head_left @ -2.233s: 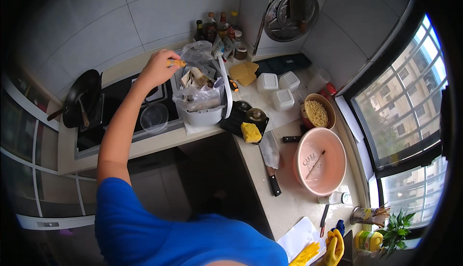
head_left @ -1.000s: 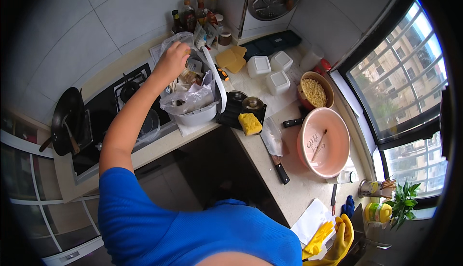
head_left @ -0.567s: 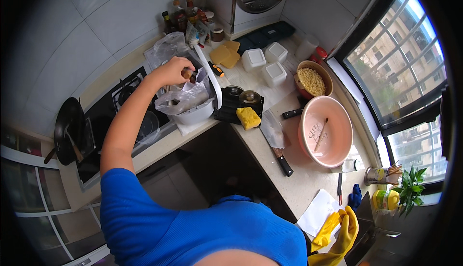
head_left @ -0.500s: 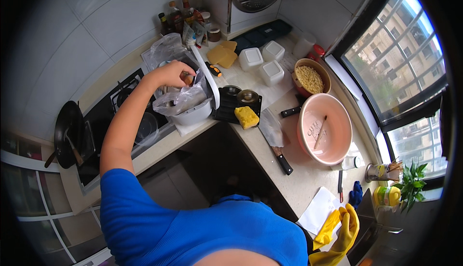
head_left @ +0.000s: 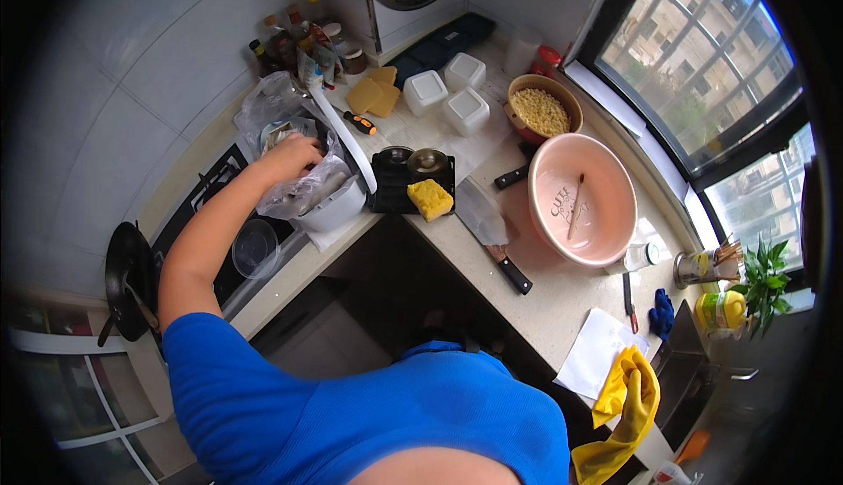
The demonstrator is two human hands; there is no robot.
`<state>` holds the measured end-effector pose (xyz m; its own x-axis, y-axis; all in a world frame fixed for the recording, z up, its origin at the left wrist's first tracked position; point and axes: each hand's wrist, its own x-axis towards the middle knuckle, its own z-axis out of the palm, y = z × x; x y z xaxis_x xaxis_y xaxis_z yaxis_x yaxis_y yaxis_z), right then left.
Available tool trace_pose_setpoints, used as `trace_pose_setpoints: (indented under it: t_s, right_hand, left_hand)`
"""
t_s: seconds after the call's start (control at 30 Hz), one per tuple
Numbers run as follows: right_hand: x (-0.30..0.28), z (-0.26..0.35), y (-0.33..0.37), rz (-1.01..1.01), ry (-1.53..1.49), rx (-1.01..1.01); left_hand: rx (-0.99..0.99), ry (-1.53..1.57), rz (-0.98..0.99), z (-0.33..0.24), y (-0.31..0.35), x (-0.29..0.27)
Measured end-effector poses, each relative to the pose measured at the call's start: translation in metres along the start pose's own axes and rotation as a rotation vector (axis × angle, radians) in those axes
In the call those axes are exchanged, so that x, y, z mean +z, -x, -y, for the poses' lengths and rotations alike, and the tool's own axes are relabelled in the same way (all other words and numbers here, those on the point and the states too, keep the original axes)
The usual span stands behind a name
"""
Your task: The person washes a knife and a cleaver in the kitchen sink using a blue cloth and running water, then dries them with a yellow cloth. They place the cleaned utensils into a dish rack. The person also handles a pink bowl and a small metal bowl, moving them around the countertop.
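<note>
My bare left hand (head_left: 297,155) reaches down into a pale plastic bin (head_left: 334,211) lined with a clear plastic bag (head_left: 312,188). Its fingers are curled, with the tips hidden, so whatever they hold does not show. A white lid or rim (head_left: 341,129) slants along the bin's right side. At the lower right, my right hand (head_left: 645,397) wears a yellow rubber glove. It is closed on another, loose yellow rubber glove (head_left: 612,388), above a white sheet of paper (head_left: 590,353) at the counter edge.
A yellow sponge (head_left: 430,199) lies on a black tray (head_left: 386,188). Nearby are a cleaver (head_left: 509,270), a pink basin (head_left: 553,182), a bowl of grains (head_left: 540,112) and white containers (head_left: 465,112). A stove (head_left: 206,191) and a wok (head_left: 126,265) stand left; a small knife (head_left: 630,305) lies right.
My left hand has gone lower and deeper into the bag; the small brownish thing seen at its fingertips is now out of sight. The view has shifted, and the gloved right hand has turned slightly.
</note>
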<state>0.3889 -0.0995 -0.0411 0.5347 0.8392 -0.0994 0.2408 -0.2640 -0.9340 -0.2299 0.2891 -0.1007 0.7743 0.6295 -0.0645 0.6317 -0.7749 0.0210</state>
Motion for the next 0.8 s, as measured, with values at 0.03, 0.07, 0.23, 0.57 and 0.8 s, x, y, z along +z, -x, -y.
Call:
trace_pose_setpoints:
  t_s: [0.03, 0.07, 0.23, 0.57, 0.8]
  right_hand:
    - [0.000, 0.000, 0.001, -0.020, 0.007, 0.015]
    - [-0.001, 0.000, -0.001, 0.007, 0.012, 0.010]
    - [-0.003, -0.009, -0.013, 0.002, -0.020, -0.008]
    - [-0.072, -0.046, -0.030, -0.218, -0.352, 0.230]
    - [-0.075, -0.189, -0.139, -0.367, 0.533, -0.141]
  left_hand:
    - [-0.059, 0.111, 0.013, 0.000, -0.002, 0.002]
    - [-0.116, 0.220, 0.029, 0.007, 0.002, 0.004]
    - [-0.478, 0.626, -0.027, 0.026, -0.007, -0.054]
    - [-0.222, 0.012, -0.680, -0.170, -0.015, -0.166]
    - [0.056, 0.483, -0.308, -0.323, -0.142, -0.135]
